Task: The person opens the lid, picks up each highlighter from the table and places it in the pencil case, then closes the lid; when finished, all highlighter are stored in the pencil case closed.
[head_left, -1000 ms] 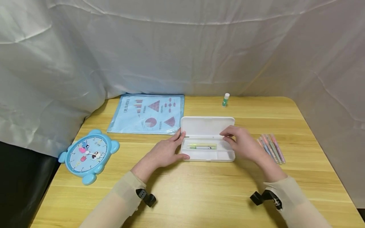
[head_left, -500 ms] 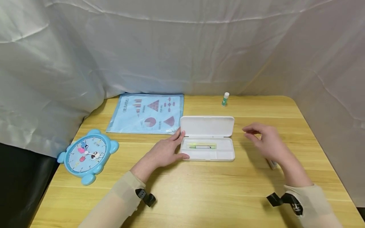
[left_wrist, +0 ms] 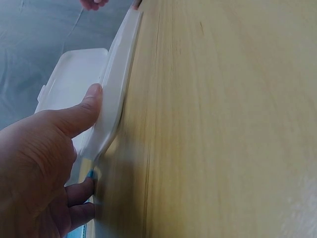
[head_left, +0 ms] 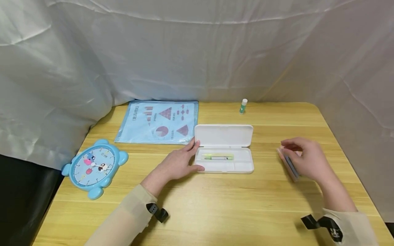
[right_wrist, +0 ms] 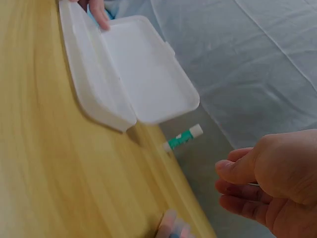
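Because the pens [head_left: 288, 165] lie packed side by side at the right of the head view, the likeliest slip is that the fingers catch more than one, or roll the neighbours toward the table [head_left: 215, 212] edge at the right, which is not far off. A pen lifted by one end could also tip and drop before it reaches the pencil case [head_left: 224, 160]. That case is light and shallow (its lid lies flat open behind it, toward the upper middle of the frame), so a knock from an arriving hand could shove it if the steadying grip eased.

The left hand [head_left: 179, 163] rests against the case's left end at the centre of the head view; the left wrist view shows the thumb [left_wrist: 81, 111] laid along the near rim and the fingers tucked at the far corner, so it is grasping the case lightly. One pen with a yellow-green cap [head_left: 217, 157] already lies inside.

The right hand [head_left: 307, 159] sits over the pens at the right of the frame, fingers bent and drawn together above them. In the right wrist view the pens are only a blur at the bottom edge, below the fingers, so I cannot tell whether the fingertips have pinched one.
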`<state>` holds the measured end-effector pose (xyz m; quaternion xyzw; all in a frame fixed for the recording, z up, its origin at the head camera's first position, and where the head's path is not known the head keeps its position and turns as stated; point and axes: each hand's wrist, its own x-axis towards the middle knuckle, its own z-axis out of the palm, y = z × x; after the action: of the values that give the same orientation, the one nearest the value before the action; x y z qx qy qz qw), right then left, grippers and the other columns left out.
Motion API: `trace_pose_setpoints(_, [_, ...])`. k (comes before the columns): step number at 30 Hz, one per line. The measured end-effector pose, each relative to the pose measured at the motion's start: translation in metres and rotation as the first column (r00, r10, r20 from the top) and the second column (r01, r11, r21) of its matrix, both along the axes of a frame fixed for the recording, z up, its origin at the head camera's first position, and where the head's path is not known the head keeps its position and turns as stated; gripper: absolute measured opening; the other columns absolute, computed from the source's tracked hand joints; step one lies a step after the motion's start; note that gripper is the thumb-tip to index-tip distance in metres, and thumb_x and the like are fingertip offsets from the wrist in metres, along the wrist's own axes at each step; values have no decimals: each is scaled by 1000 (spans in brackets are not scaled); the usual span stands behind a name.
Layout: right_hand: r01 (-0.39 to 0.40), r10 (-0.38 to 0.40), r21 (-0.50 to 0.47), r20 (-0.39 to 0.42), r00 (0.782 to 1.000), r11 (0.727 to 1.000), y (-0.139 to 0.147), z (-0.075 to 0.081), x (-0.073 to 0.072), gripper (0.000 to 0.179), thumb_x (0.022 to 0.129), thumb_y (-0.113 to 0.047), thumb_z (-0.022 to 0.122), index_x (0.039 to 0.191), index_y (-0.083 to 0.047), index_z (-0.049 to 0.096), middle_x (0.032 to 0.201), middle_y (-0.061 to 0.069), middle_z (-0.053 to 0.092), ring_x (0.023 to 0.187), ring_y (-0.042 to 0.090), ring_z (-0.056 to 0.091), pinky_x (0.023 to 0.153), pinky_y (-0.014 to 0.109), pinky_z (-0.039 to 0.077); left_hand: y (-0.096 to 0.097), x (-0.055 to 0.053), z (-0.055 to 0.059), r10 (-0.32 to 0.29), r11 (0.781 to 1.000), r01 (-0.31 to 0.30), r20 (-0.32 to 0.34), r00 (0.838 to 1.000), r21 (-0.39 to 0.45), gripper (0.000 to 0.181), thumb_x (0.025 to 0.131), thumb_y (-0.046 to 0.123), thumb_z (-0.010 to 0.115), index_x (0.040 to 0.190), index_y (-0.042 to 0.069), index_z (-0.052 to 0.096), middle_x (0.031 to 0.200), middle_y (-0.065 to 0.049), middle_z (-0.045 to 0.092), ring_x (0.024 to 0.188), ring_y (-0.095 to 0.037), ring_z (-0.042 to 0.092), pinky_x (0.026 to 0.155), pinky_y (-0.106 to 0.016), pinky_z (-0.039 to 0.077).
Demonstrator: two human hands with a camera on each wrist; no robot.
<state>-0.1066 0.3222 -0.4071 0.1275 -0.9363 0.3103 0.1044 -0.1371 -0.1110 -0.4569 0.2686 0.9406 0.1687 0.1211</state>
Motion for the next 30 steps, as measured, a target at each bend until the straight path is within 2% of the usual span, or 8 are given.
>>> trace_pose_setpoints(4, [18,-18,-9,-7,1000,1000,7,-6,7,17,94,1,78,111,2,79,104,20,77,89,39,73,71,7,45,0,0,1,-1,1000,1,2,1000,-8,101,99,66,63,169,13,15,175,-10,6,137,-40,54,111,-47,46])
trace_pose_setpoints(9, [47,-47,-11,0,999,999,14,-15,15,15,91,2,81,106,4,80,100,21,77,83,13,68,69,6,46,0,0,1,-3,1000,3,4,1000,1,101,98,66,64,169,12,15,175,-10,7,139,-40,53,112,-48,46])
trace_pose_setpoints(11, [56,-56,1,13,998,998,16,-19,18,14,91,2,82,105,6,79,96,21,77,80,9,67,67,8,48,0,0,1,-5,1000,4,5,1000,4,101,99,66,64,169,12,16,175,-10,7,139,-41,53,112,-48,46])
trace_pose_setpoints(14, [68,-69,20,75,995,997,18,-25,23,15,91,1,82,105,7,79,92,19,77,78,14,68,61,14,50,0,0,1,-6,1000,6,6,1000,0,102,98,67,63,169,12,15,175,-10,6,139,-40,52,112,-48,46])
trace_pose_setpoints(16, [75,-80,39,127,989,996,18,-28,26,16,91,1,82,105,8,78,90,16,77,76,21,69,58,19,52,0,0,1,-5,1000,5,10,1000,-3,102,98,68,62,169,12,15,175,-10,6,140,-40,51,112,-48,46])
trace_pose_setpoints(19, [86,-97,64,192,977,994,18,-31,31,18,91,0,81,106,10,77,88,14,76,76,23,69,56,24,52,0,0,2,-2,1000,2,17,1000,-2,102,98,68,62,170,13,15,176,-9,6,142,-39,50,112,-48,45])
trace_pose_setpoints(25, [86,-102,84,210,972,993,14,-34,36,24,88,0,83,106,13,75,84,12,75,74,25,72,58,24,54,0,-1,2,6,1000,-5,24,1000,-13,101,98,68,62,170,16,13,176,-7,4,140,-39,52,112,-47,45])
trace_pose_setpoints(30, [77,-95,85,233,968,993,8,-36,39,27,84,0,86,104,13,75,81,7,74,72,21,71,60,25,55,1,0,3,-1,1000,1,24,1000,-6,102,98,68,62,170,15,13,176,-9,4,139,-40,53,112,-48,45])
